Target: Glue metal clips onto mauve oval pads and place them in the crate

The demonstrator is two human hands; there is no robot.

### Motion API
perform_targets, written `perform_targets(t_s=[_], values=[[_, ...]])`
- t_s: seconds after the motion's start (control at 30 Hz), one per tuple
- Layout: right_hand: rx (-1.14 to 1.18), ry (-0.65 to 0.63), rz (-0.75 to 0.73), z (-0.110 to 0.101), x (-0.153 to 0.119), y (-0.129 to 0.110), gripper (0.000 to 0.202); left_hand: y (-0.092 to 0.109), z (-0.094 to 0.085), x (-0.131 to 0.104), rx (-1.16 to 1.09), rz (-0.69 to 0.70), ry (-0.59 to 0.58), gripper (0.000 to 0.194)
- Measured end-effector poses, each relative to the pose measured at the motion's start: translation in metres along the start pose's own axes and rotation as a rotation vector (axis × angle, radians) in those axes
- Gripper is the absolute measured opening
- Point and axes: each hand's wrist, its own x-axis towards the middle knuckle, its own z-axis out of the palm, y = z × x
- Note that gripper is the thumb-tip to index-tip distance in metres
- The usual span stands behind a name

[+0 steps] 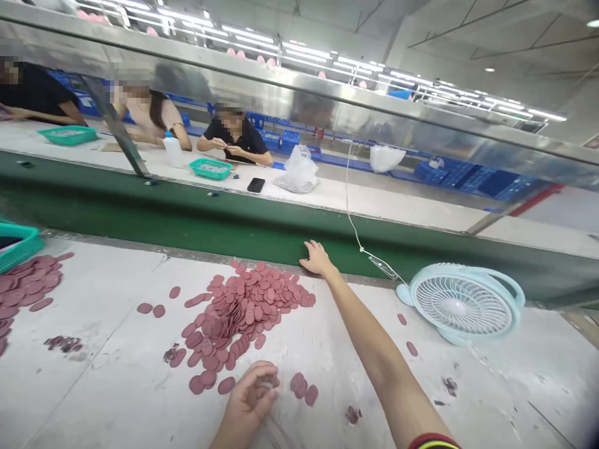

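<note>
A large pile of flat, dark red oval pieces lies on the white table. At the bottom centre, just below the pile, is my left hand, its fingers curled; whatever small thing they may hold is too small to make out. My right hand reaches out past the far edge of the table, over the green belt, fingers spread with nothing in them. Beside my left hand, a few loose red pieces lie to its right.
A light blue fan stands at the right, its cord running upward. At the left are a green basket and another red pile. Across the belt, people sit at a bench with green trays, a phone and a plastic bag.
</note>
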Motion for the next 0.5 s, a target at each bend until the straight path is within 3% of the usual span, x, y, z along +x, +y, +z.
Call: perform_targets(t_s=[0.17, 0.3, 0.4, 0.5], values=[[-0.135, -0.189, -0.001, -0.006, 0.015, 0.024, 0.034, 0.006, 0.008, 0.002, -0.097, -0.028, 0.083, 0.024], [-0.147, -0.228, 0.036, -0.011, 0.008, 0.030, 0.031, 0.014, 0.005, 0.001, -0.068, -0.056, 0.006, 0.022], [-0.103, -0.181, 0.069, -0.022, -0.009, 0.023, 0.030, 0.017, 0.003, 0.002, -0.064, -0.054, -0.001, 0.022], [-0.012, -0.098, 0.074, -0.032, -0.051, 0.014, 0.031, 0.019, 0.002, 0.003, -0.111, -0.069, 0.040, 0.022]])
